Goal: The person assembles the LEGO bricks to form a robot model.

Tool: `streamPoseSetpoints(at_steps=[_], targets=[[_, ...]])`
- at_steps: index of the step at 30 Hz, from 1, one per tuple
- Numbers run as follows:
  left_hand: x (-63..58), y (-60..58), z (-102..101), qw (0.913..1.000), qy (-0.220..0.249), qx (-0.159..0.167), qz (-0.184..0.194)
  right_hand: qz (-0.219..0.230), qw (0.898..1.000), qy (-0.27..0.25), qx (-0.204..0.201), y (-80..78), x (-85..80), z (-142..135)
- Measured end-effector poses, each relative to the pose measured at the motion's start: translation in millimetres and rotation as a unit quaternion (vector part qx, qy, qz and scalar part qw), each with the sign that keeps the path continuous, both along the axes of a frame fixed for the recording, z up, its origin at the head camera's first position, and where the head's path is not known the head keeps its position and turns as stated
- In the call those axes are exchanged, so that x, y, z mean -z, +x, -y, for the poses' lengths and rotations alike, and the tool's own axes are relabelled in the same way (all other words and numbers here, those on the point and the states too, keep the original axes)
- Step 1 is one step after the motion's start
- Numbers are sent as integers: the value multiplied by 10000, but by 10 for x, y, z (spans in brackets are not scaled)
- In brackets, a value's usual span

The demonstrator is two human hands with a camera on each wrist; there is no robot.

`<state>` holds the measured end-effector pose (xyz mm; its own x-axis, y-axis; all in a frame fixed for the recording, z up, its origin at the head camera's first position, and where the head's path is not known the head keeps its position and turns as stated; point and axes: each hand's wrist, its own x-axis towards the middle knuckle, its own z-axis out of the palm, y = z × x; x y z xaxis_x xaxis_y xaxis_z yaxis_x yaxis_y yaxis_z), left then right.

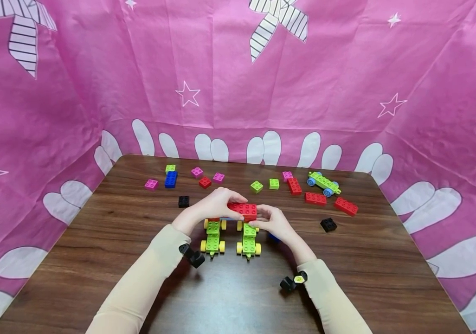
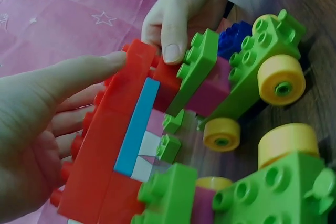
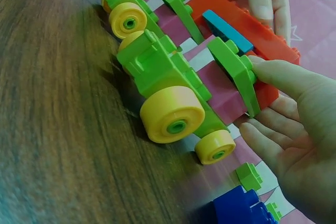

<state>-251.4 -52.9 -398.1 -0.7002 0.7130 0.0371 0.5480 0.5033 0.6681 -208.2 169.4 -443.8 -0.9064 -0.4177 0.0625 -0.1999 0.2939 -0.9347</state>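
Two green wheeled bases [image 1: 213,243] with yellow wheels [image 3: 172,115] stand side by side on the table. Pink bricks [image 3: 223,92] and green bricks [image 3: 234,74] are stacked on them. Red bricks [image 2: 107,150] bridge the two at the far end, with a light blue brick [image 2: 137,127] under their middle. My left hand [image 1: 215,204] grips the top red layer, thumb on the near side and fingers behind the studs. At the right end, my right hand [image 1: 275,220] pinches the lower red brick [image 2: 167,83] beside the green brick, its thumb in front.
A blue brick [image 1: 274,237] lies partly hidden by the right hand. Farther back are loose pink, green, red and black bricks, another blue brick [image 1: 171,179] and a green base with blue wheels [image 1: 323,183]. A pink curtain [image 1: 229,69] hangs behind the table.
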Motion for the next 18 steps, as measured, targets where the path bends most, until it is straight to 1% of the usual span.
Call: streamPoseSetpoints(at_steps=[6,9,12,18], targets=[[45,26,-88,9991,379,-114,-166,220,9997,-85,-41,-130,236,-91],[62,37,-123,9988,398,-196,-220,133,9999,-68,-67,-144,270,-112],[69,48,-149,9987,372,-272,-218,75,9998,-137,-85,-142,267,-110],[75,55,-166,9986,396,-287,-210,209,9992,-319,-82,-28,48,-45]])
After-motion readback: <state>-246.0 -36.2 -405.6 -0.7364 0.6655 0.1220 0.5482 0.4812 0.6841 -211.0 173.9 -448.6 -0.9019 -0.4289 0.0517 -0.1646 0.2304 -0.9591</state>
